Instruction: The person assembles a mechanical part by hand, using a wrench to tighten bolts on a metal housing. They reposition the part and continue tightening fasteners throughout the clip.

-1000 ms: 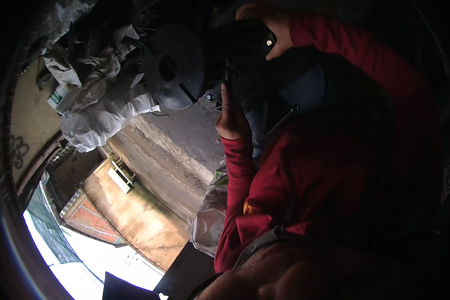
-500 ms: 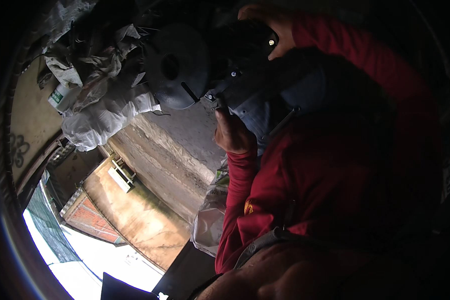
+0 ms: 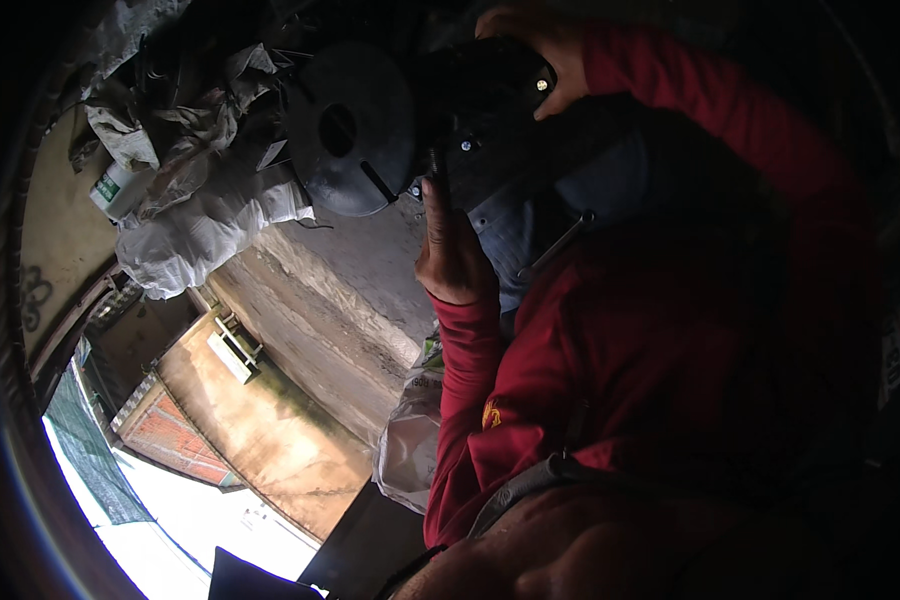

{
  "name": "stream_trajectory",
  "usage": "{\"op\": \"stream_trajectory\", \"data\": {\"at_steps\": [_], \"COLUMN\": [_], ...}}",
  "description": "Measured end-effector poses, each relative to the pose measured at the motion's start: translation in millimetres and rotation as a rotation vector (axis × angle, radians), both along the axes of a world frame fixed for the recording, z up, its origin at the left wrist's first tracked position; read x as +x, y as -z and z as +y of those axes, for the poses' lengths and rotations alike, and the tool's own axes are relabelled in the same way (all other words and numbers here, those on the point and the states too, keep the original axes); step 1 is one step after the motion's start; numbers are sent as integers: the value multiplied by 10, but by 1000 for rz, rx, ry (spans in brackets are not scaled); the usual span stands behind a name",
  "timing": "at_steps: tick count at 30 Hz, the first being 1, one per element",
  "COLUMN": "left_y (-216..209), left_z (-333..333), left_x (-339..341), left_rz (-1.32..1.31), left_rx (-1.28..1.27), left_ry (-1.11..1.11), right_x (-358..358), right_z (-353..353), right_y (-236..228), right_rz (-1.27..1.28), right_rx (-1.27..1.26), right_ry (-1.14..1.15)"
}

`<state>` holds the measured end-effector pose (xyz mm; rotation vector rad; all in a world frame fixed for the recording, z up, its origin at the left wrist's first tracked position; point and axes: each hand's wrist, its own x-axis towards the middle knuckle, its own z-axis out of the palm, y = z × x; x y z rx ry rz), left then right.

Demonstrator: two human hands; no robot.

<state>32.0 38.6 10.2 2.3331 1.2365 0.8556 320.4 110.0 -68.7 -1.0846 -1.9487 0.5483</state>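
Observation:
My left hand (image 3: 454,255) is raised with its index finger extended beside a dark threaded bolt (image 3: 435,163), which it seems to pinch at the fingertips. Just left of it is a grey round disc (image 3: 382,110) with a centre hole and slots, joined to a dark metal part (image 3: 500,125) bearing shiny screw heads. Farther up, my right hand (image 3: 555,55) wraps around the end of that dark part, next to a bright screw. Deep shadow hides much of the part. Across my blue trousers (image 3: 610,195) lies a slim metal spanner (image 3: 558,245).
Crumpled pale plastic sheeting (image 3: 205,230) and a white container (image 3: 118,190) lie at the left. A white printed sack (image 3: 408,445) stands beside my left sleeve. Rough concrete floor (image 3: 345,270) runs toward a sunlit wall (image 3: 255,420).
My left hand has shifted slightly left and up, its index finger straightening. The dark threaded bolt now shows at its fingertip. My right hand stays in place.

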Motion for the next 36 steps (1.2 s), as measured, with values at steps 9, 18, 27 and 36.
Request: {"op": "stream_trajectory", "data": {"at_steps": [9,18,27,36], "left_y": [-102,108,42,42], "left_z": [82,55,107,44], "left_x": [8,-66,-47,-54], "left_rz": [-16,81,197,242], "left_rx": [47,60,25,68], "left_ry": [146,49,50,-11], "right_x": [-3,-33,-25,-19], "right_z": [-21,-23,26,7], "right_y": [-17,-8,16,-27], "right_rz": [-6,-6,8,3], "right_rx": [30,27,30,-3], "right_ry": [-3,-21,-31,-24]}}
